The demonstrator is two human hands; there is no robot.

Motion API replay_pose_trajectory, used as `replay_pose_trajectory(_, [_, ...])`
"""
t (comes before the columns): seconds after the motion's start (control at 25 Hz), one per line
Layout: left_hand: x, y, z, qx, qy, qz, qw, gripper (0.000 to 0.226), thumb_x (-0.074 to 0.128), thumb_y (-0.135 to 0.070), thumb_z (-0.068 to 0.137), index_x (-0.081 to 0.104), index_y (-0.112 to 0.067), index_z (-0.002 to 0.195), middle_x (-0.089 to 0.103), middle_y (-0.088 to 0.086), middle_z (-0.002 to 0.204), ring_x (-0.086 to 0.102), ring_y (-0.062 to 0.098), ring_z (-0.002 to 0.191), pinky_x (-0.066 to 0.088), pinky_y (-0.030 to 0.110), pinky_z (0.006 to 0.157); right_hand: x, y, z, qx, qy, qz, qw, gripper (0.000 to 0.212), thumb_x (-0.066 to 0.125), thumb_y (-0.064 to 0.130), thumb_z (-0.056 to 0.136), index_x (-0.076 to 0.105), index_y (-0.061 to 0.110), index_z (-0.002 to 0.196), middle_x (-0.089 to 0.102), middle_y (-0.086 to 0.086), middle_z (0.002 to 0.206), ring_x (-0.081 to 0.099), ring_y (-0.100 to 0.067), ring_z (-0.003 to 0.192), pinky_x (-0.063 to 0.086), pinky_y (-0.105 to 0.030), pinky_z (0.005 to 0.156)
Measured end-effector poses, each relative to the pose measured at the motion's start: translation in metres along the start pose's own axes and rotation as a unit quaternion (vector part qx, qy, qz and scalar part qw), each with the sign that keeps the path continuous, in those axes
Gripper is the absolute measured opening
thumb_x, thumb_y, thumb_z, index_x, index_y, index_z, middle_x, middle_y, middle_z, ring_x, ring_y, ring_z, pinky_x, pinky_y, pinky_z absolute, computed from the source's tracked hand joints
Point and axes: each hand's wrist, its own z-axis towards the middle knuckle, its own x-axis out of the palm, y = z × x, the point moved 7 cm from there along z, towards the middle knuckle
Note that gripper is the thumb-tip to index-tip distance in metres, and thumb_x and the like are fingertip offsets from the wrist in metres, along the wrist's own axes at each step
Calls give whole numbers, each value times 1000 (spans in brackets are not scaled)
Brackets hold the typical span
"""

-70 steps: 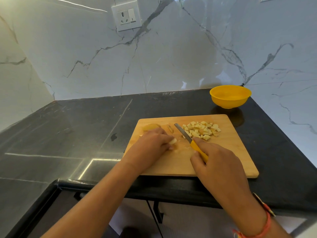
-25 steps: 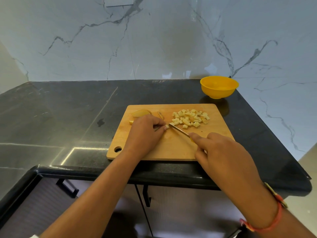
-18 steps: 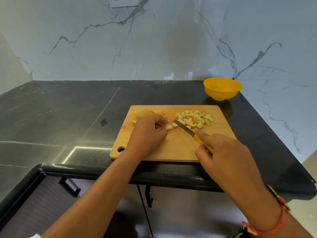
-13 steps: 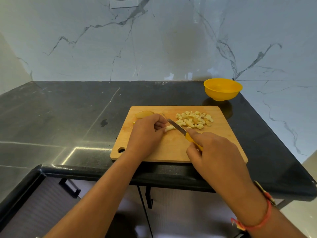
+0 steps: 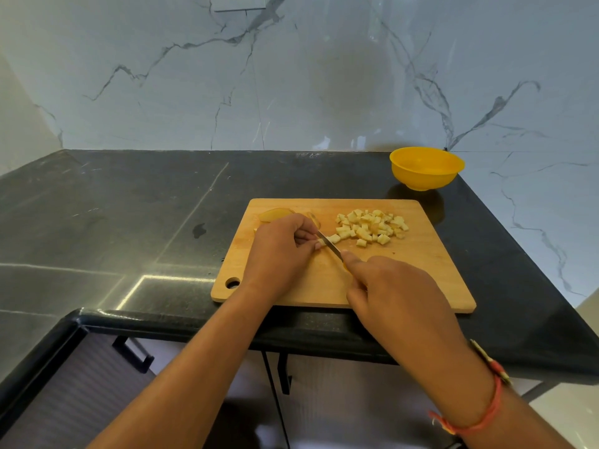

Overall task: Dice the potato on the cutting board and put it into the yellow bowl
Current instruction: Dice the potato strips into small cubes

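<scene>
**Change.** A moment ago the knife (image 5: 329, 245) sat off to the right of the holding fingers. Now its blade is back down across the potato strip (image 5: 321, 243), tight against the left fingertips. Judged: another cross-cut in a run of them, so dicing is well along but not finished.

**Left hand** (image 5: 278, 254). Fingers curled, pinning the strip to the board.

**Right hand** (image 5: 392, 293). Wrapped closed round the knife's yellow handle, forefinger along the top. An orange thread band (image 5: 470, 422) is on the wrist.

**Knife.** Narrow, bright metal blade.

**Diced potato** (image 5: 369, 226). A loose heap of small pale, moist-looking cubes just beyond the blade, on the right.

**Uncut potato piece** (image 5: 275, 214). Rounded, yellowish, smooth-skinned, behind the left knuckles.

**Cutting board** (image 5: 421, 280). Light wood, rounded corners, with a hanging hole near the left wrist.

**Yellow bowl** (image 5: 426, 166). Glossy plastic, round, well beyond the heap. No potato shows inside it.

**Countertop** (image 5: 129, 205). Dark polished stone, reflective.
</scene>
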Motion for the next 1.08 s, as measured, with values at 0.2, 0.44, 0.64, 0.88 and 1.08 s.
replay_pose_trajectory(0.2, [0, -1, -2, -2, -11, 16, 1000, 17, 74, -19, 86, 69, -23, 102, 65, -16, 85, 61, -6, 80, 46, 3, 72, -7, -11, -20, 0, 17, -17, 1000, 52, 33, 38, 101, 19, 43, 151, 46, 10, 82, 47, -9, 75, 49, -27, 68])
replay_pose_trajectory(0.44, [-4, 0, -3, -8, -24, 18, 1000, 21, 75, -21, 85, 68, -27, 105, 65, -16, 88, 60, -4, 84, 49, 9, 77, -14, -30, -34, 26, -14, -17, 999, 49, 38, 41, 97, 35, 47, 146, 46, 12, 73, 46, -9, 65, 49, -25, 57])
replay_pose_trajectory(0.64, [-7, 1, -3, -15, -29, 19, 999, 26, 77, -22, 84, 69, -25, 109, 66, -15, 95, 61, -1, 88, 52, 16, 83, -24, -25, -30, 42, -62, 32, 997, 45, 51, 33, 91, 56, 36, 135, 44, 13, 62, 45, -8, 53, 44, -22, 46])
replay_pose_trajectory(0.88, [-4, -1, -1, -8, -23, 66, 998, 14, 76, -29, 84, 75, -23, 96, 64, -12, 96, 59, 4, 87, 52, 23, 85, -16, -5, -9, 37, -72, 47, 996, 48, 46, 37, 97, 42, 39, 144, 52, 12, 78, 50, -9, 69, 46, -22, 61])
replay_pose_trajectory(1.08, [-3, 2, 1, -6, -21, 62, 998, 9, 75, -28, 85, 76, -24, 92, 62, -13, 94, 58, 4, 87, 53, 29, 86, -8, 4, 2, 28, -52, 50, 997, 48, 40, 40, 99, 37, 40, 147, 52, 12, 84, 49, -7, 75, 42, -20, 65])
